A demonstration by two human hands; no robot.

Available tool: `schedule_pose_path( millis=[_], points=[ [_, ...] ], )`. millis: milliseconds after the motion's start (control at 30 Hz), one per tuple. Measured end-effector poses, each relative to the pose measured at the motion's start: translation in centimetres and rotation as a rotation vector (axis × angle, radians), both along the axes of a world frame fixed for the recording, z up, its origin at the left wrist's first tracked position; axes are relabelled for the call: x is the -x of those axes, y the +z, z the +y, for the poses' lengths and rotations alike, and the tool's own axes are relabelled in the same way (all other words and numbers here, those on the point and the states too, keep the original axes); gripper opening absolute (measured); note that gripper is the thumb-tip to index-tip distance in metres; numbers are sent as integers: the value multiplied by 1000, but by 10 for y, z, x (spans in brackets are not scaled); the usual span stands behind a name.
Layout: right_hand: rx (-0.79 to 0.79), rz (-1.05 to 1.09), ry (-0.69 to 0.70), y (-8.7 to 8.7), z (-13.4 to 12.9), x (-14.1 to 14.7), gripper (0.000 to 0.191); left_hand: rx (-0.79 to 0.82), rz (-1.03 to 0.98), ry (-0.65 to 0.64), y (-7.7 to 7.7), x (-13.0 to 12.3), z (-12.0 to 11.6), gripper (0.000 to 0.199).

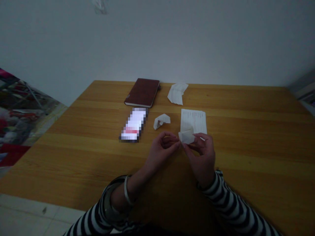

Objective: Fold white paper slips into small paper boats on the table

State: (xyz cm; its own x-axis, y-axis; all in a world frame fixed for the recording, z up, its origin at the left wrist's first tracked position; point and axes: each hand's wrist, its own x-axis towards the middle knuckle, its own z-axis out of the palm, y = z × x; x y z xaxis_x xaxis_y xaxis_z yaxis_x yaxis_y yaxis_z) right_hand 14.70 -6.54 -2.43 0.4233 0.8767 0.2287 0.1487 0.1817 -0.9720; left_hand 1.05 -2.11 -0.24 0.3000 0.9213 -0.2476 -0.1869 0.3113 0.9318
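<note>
Between my two hands is a small folded piece of white paper [187, 137]. The fingertips of my left hand [165, 146] pinch its left edge, while my right hand [202, 149] grips its right and lower side between thumb and fingers. Just behind it lies a stack of white paper sheets [194, 118] with faint printed lines, partly covered by the held piece. To the left of the stack, another folded paper piece [162, 120] rests on the table, its flaps standing up a little.
A wooden table [241, 131] reaches back to a pale wall. On it lie a brown notebook [144, 91], a phone [134, 124] with its lit screen blurred out, and a fanned pile of folded papers [177, 92] near the far edge. Cluttered items [14, 121] stand beyond the left edge.
</note>
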Motion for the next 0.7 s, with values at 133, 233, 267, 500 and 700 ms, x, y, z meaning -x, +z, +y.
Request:
schedule_pose_path(
  millis=[133,233,267,500,700],
  points=[
    [14,9,3,2,-1,0,39,-22,29,6,2,-1,0,28],
    [15,3,-1,4,-1,1,39,-58,48,1,3,-1,-2,29],
    [13,2,-1,3,-1,2,39,-70,58,0,3,-2,-2,29],
    [10,-69,6,-1,0,6,38,-139,168,21,0,-6,-6,35],
    [-20,-95,30,-1,0,7,40,-226,240,15,-3,-3,-8,26]
  ],
)
